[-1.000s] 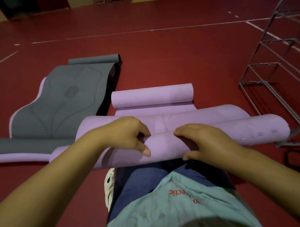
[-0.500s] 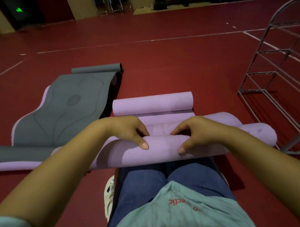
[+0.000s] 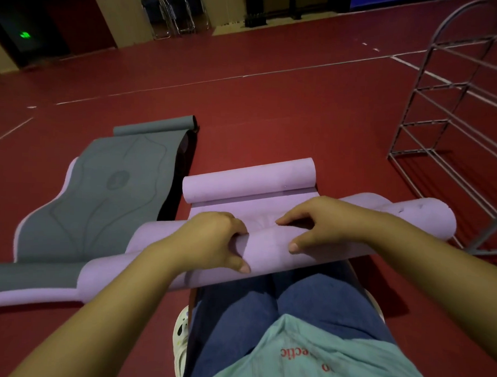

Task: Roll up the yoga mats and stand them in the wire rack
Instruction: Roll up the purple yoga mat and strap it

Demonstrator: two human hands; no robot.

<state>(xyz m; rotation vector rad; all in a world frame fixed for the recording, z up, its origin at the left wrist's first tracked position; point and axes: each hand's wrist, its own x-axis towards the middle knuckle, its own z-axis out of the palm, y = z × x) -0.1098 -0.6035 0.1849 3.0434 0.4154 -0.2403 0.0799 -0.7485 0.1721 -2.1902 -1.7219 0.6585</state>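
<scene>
Across the lap of a kneeling person, a lilac yoga mat (image 3: 270, 245) is being held, its near end curled into a loose roll that rests on the blue jeans (image 3: 237, 323). The left hand (image 3: 211, 240) is wrapped around that roll, fingers curled over the top and the thumb pressed on the near side, so it's properly gripped. The right hand (image 3: 322, 222) is set on the same roll just beside it: thumb tip pressed on the front, fingers bent over the top with the tips touching the mat, so the roll is pinched between them. The far end of the same mat is seen curled into its own small tube, lying on the red floor (image 3: 272, 110) just past the hands. The mat's right end bulges out past the right forearm, toward the wire rack (image 3: 430, 110).

That rack is stood at the right edge of the floor, near the mat but not touching it as far as can be told.

Off to the left a grey yoga mat (image 3: 100, 200) with a lilac underside is spread out wavy on the floor, its far end curled up a bit; its near end is touched or overlapped by the lilac one, can't be told which. A white clog (image 3: 181, 341) is glimpsed beside the left knee. Some folded chairs (image 3: 174, 13) are leaned against the far wall.
</scene>
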